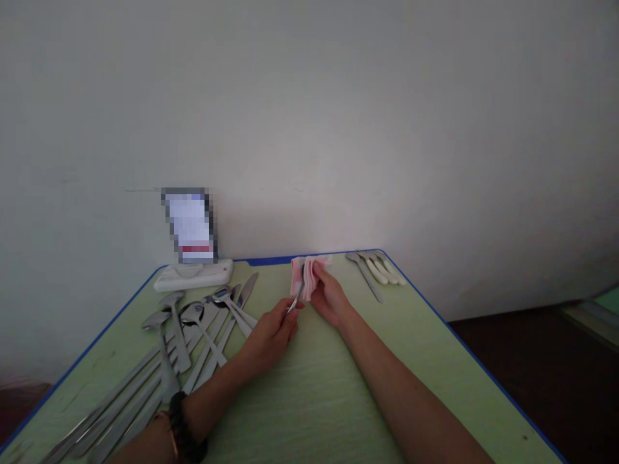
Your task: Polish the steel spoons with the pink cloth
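Observation:
Over the middle of the table, my left hand (276, 328) is closed on the shiny metal handle of what looks like a spoon (294, 303). Its far end goes into a pink-and-white striped cloth (308, 283), so the head is mostly hidden. My right hand (329, 293) pinches that cloth, folded around the spoon's end, with the thumb on top. To the left of my left hand lie loose silver spoons (193, 312) and table knives (249, 290). Past my right hand, a metal spoon (365, 277) rests beside several pieces of cutlery with cream handles (377, 270).
A phone with a lit, blurred screen (191, 225) stands upright on a white base (193, 276) at the back left. Long flat metal utensils (120, 393) spread toward the front left. The green table (309, 399) has a blue edge and meets a plain wall (309, 129).

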